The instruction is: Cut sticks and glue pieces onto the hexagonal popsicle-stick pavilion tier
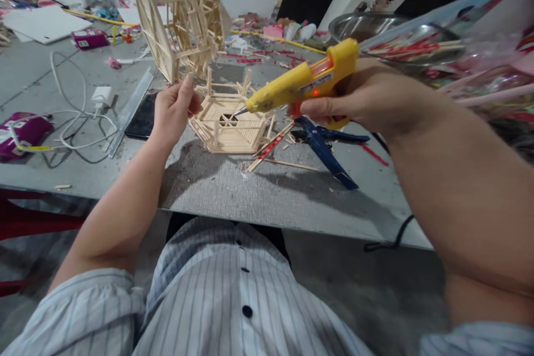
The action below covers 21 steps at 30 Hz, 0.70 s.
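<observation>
My right hand (pixel 354 94) grips a yellow hot glue gun (pixel 287 86), its small red light lit. The nozzle points down and left over a hexagonal frame of wooden sticks (pixel 233 139), which has short upright posts and a dark opening in its middle. My left hand (pixel 177 105) is closed at the frame's left edge, thumb up; what its fingers pinch, if anything, is hidden. Behind it stands a taller wooden stick structure (pixel 167 28). Blue-handled cutters (pixel 321 150) lie right of the frame, beside a red-marked strip (pixel 271 147) and loose sticks.
A dark phone (pixel 144 117) and a clear strip (pixel 131 111) lie on the left. Further left are a white charger (pixel 102 98) with its cable and purple boxes (pixel 27 133). A metal bowl (pixel 367 25) holding sticks stands at the back right. Scraps litter the grey table (pixel 208 194).
</observation>
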Tool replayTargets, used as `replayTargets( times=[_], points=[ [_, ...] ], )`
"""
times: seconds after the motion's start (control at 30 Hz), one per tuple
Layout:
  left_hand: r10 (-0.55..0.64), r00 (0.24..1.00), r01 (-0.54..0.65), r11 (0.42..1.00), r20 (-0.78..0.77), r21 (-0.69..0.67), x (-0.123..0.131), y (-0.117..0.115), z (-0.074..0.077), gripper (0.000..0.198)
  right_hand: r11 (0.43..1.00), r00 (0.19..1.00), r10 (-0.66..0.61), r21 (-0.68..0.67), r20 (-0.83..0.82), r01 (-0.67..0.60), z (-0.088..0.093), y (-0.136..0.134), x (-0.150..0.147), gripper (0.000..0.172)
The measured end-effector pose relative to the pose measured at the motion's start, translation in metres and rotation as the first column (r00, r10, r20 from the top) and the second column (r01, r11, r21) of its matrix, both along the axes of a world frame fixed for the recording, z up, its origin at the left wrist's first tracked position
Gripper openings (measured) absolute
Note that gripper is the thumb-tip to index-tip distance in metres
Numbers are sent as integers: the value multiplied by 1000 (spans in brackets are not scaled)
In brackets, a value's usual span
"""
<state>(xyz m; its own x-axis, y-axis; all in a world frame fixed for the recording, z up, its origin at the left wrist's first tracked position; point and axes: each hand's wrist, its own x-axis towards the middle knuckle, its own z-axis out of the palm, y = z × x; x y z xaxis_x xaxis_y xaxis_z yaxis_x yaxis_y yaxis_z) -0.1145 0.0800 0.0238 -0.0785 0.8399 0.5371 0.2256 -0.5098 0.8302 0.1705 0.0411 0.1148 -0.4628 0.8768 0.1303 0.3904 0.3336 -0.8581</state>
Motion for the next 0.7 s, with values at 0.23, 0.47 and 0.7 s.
replayTargets(
  times=[0.23, 0.47, 0.7],
  points=[
    [3, 999, -4, 1000, -37, -20, 1, 0, -1, 55, 992, 983, -19, 127, 181, -4, -2, 11, -11, 32],
    [47, 995, -51, 998, -93, -43, 3, -5, 2, 42, 994, 970, 43, 86, 238, -65, -10, 25, -15, 31],
    [72, 994, -78, 994, -88, -73, 5, -4, 3, 40, 994, 972, 44, 88, 230, -66, -18, 30, -19, 36]
  ],
)
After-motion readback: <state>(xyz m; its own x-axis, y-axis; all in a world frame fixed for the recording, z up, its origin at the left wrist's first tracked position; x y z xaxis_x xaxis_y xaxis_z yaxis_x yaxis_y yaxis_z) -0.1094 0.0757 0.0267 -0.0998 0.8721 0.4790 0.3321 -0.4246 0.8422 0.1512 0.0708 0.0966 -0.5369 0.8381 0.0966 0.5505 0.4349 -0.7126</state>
